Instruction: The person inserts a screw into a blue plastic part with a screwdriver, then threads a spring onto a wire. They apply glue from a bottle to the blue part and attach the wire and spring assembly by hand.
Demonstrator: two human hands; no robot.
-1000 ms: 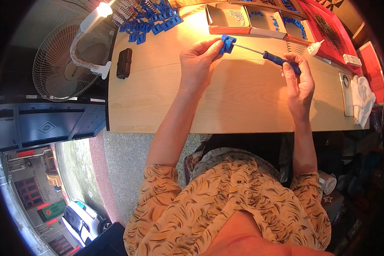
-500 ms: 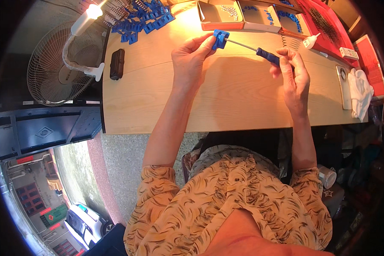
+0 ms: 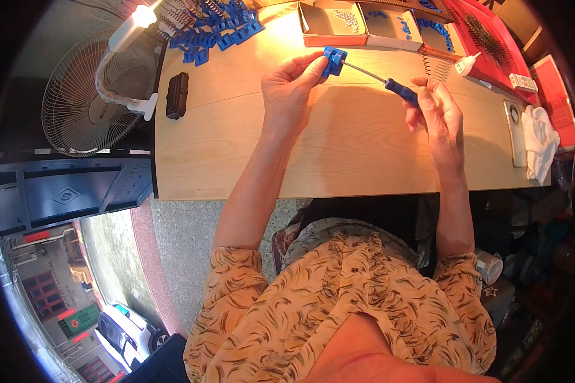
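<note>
Between the thumb and fingers of my left hand is a small blue plastic part, held above the wooden table. My right hand grips the handle end of a screwdriver with a dark blue handle and a thin metal shaft. The shaft points left, and its tip meets the right side of the blue part. Whether the tip sits in a screw or hole is too small to tell.
Several blue parts with springs pile up at the back left. Open boxes of small pieces line the back. A red tray, a glue bottle, loose springs, a phone, a white cloth, a dark case and a lamp surround the table.
The blue part and left hand have shifted very slightly right. My right fingers have turned a little on the screwdriver handle, and the thumb and fingers are placed differently.
</note>
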